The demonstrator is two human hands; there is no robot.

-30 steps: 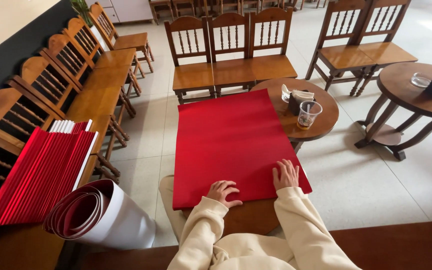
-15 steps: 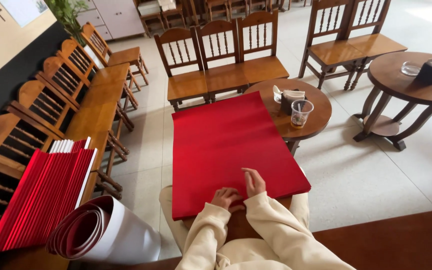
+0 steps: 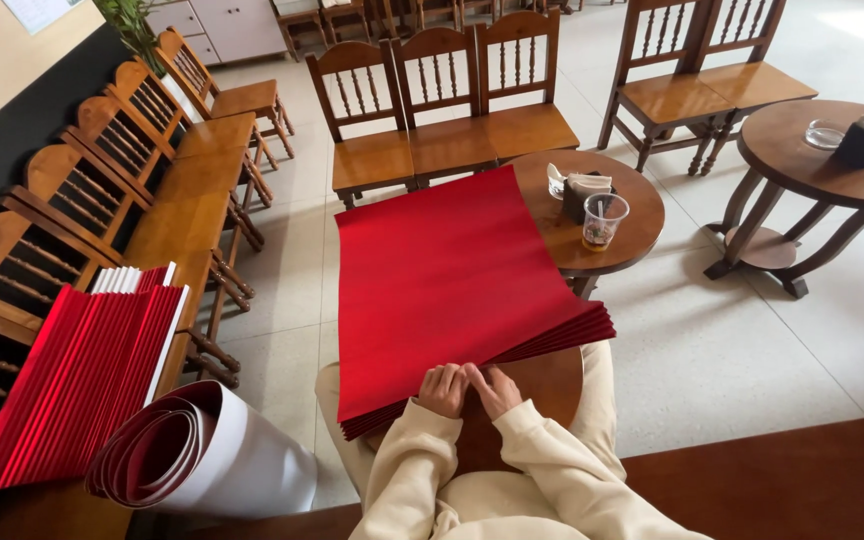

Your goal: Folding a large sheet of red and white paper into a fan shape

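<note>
- left hand [image 3: 443,388] and right hand [image 3: 497,388] side by side, fingers curled, pinching near edge of red paper stack [image 3: 452,270]
- stack extends toward 12 o'clock from hands
- glass [image 3: 604,220] at 1 o'clock

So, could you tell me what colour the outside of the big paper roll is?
White outside, red inside; the head view shows it.

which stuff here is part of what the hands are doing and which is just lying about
In hand: left hand and right hand at the near edge of the red paper stack.

Lying about: folded red sheets, paper roll, glass cup, chairs.
</note>
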